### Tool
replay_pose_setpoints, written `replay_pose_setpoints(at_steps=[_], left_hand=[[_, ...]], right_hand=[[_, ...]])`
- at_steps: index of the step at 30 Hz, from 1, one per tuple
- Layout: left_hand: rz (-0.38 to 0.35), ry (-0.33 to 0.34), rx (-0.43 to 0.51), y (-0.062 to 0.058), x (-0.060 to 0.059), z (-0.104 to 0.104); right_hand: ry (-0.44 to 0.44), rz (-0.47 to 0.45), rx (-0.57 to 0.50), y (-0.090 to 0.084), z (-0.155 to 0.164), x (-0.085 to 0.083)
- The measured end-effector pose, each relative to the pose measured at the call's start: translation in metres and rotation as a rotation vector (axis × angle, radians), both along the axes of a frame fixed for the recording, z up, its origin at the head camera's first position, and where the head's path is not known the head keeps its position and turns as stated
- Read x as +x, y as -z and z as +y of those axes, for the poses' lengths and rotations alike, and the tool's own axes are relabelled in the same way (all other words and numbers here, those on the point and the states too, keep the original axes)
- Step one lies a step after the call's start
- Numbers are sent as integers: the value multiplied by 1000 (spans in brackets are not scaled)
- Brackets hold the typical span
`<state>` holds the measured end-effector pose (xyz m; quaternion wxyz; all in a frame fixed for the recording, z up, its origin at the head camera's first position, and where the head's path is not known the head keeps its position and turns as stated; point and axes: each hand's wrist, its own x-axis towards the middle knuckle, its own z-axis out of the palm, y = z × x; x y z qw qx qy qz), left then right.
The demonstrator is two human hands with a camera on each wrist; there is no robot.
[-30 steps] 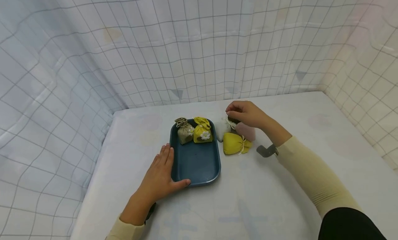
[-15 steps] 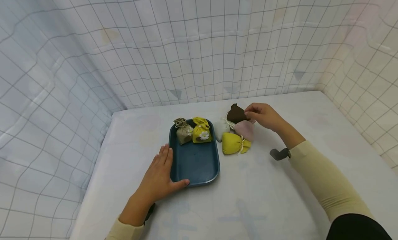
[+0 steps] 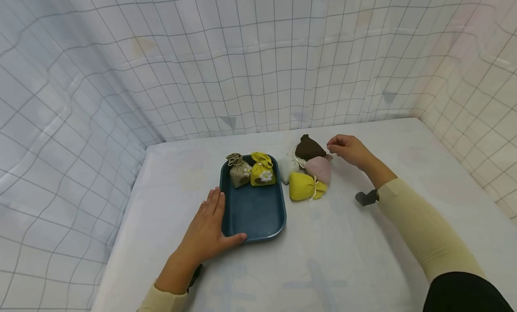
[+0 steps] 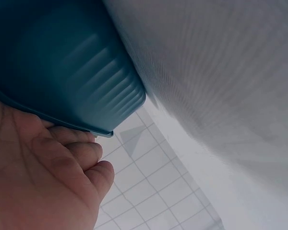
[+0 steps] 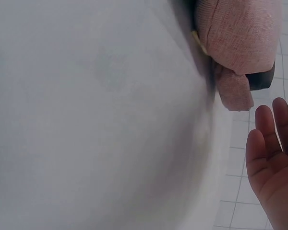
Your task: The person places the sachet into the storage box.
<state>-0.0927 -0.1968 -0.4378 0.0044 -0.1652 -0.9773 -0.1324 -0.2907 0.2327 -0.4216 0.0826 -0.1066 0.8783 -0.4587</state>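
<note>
A dark blue tray (image 3: pixel 254 215) lies on the table, two small drawstring pouches standing at its far end. One is a khaki pouch (image 3: pixel 240 175), the other a yellow pouch with a white flower (image 3: pixel 262 170). My left hand (image 3: pixel 208 229) rests along the tray's left rim, fingers straight and thumb over the near corner. Right of the tray is a cluster: a brown pouch (image 3: pixel 308 148), a pink pouch (image 3: pixel 319 169), a white pouch (image 3: pixel 287 168) and a yellow pouch (image 3: pixel 304 187) on its side. My right hand (image 3: pixel 351 151) hovers just right of the brown and pink pouches, holding nothing, fingers loosely bent.
The white table (image 3: pixel 347 258) ends at a far edge in front of a white grid-patterned curtain (image 3: pixel 258 69), which also hangs along both sides. A dark wrist camera (image 3: pixel 366 198) sticks out from the right sleeve.
My right hand has moved right, from over the brown pouch to beside it, leaving the pouch lying in the cluster. The left hand and the tray have stayed in place.
</note>
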Motion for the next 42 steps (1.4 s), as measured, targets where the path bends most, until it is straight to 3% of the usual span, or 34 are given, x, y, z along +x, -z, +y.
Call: replay_pose_setpoints(at_steps=[16,24,36,42], left_hand=[[0,0,6,0,0,1],[-5,-4,6,1,-1,3],[-9,-8,3,1,0,0],[-6,-3,7,1,1,0]], right_hand=[[4,-63,31,19,13,-2],[-5,-60,28,15,13,-8],[-63,-36,87,-10,-15,-46],[-100,-60,103,-13,-30,-63]])
